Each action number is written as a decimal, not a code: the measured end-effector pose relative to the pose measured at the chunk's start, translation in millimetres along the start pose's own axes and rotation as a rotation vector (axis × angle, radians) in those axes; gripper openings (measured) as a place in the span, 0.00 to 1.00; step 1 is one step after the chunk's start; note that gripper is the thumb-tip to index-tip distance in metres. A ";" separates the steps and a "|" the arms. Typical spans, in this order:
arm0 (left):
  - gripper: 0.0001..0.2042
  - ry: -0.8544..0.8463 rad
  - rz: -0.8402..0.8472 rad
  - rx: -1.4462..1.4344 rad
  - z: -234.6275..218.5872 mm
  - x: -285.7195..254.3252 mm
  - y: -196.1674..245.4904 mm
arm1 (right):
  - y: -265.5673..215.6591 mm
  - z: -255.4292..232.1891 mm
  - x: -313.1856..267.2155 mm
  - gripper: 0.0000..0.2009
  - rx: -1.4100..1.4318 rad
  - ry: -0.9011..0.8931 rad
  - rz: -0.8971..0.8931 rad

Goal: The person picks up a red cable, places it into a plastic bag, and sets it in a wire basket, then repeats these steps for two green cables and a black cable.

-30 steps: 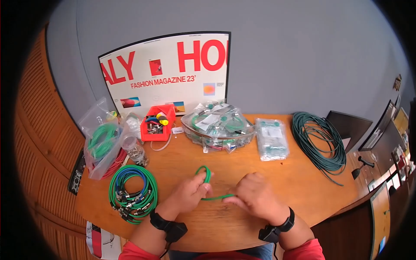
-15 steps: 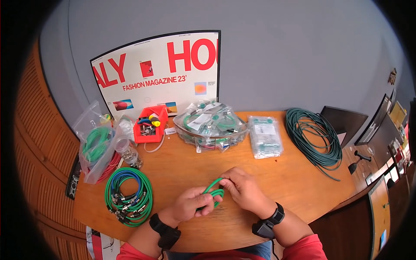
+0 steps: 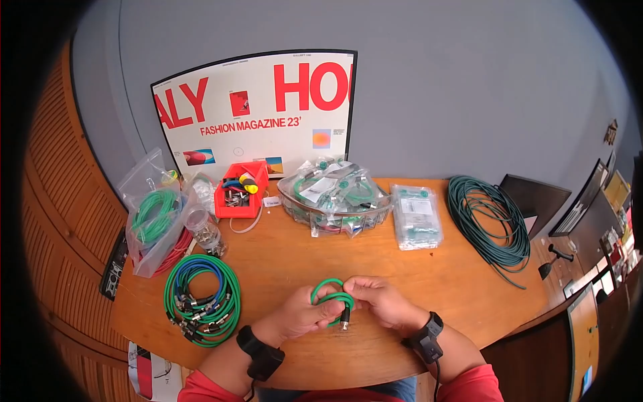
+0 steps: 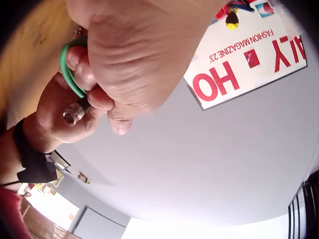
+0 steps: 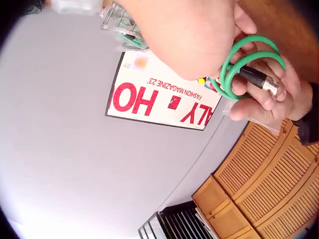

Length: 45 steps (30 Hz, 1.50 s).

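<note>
A green cable (image 3: pixel 326 285) is looped into a small coil above the table's front half. The left hand (image 3: pixel 303 313) grips the coil's left side, thumb across the strands. At the coil's right side the right hand (image 3: pixel 380 299) pinches the cable with thumb and fingers. A black-sleeved metal connector (image 3: pixel 345 319) hangs down between the hands. In the right wrist view, the connector (image 5: pixel 269 85) lies against the left hand's fingers, beside two green loops (image 5: pixel 254 56). The left wrist view shows the connector's open round end (image 4: pixel 72 115) near both hands' fingers.
Coiled green and blue cables (image 3: pixel 231 295) lie at the left. Behind stand a bagged coil (image 3: pixel 155 218), a jar (image 3: pixel 203 229), a red bin (image 3: pixel 239 209), a basket of bagged cables (image 3: pixel 335 218), flat packets (image 3: pixel 416 218) and a dark green coil (image 3: pixel 479 244).
The hands have come together, and the cable between them has gone from a stretched length to a small coil. The connector now shows below it.
</note>
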<state>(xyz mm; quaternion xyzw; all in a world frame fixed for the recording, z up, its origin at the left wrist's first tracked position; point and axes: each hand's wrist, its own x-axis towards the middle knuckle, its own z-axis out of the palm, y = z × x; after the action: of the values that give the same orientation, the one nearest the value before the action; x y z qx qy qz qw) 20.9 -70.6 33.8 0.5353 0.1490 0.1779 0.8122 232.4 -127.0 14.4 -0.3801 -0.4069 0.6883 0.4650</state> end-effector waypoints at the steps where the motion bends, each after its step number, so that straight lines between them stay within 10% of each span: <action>1: 0.15 0.056 0.001 0.057 2.7 0.4 1.5 | 2.1 0.4 0.8 0.15 0.055 -0.004 0.011; 13: 0.12 0.500 0.217 0.192 -10.7 15.6 -23.5 | 8.6 8.6 4.3 0.12 -0.561 0.082 0.079; 17: 0.14 0.554 0.279 0.232 -11.6 19.4 -27.7 | 18.7 1.8 5.7 0.08 -0.381 0.142 -0.088; 24: 0.13 0.504 0.225 0.496 -36.3 17.9 -33.6 | 6.9 0.0 2.6 0.12 -0.490 0.143 -0.044; 27: 0.14 0.439 0.286 0.511 -39.8 19.2 -37.6 | 9.1 -6.4 4.8 0.13 -0.584 0.221 -0.290; 34: 0.13 0.377 0.004 0.143 -27.9 14.2 -22.0 | -3.4 -0.4 -0.6 0.13 -0.774 0.321 -0.259; 45: 0.18 0.184 -0.092 0.286 -29.9 15.3 -28.8 | 6.6 -17.1 10.6 0.13 -0.268 0.324 -0.199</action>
<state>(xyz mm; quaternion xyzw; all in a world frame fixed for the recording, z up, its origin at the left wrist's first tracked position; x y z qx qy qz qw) 25.4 -49.7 -5.0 0.6194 0.2706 0.1657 0.7181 242.7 -114.9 0.3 -0.5021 -0.4500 0.5089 0.5351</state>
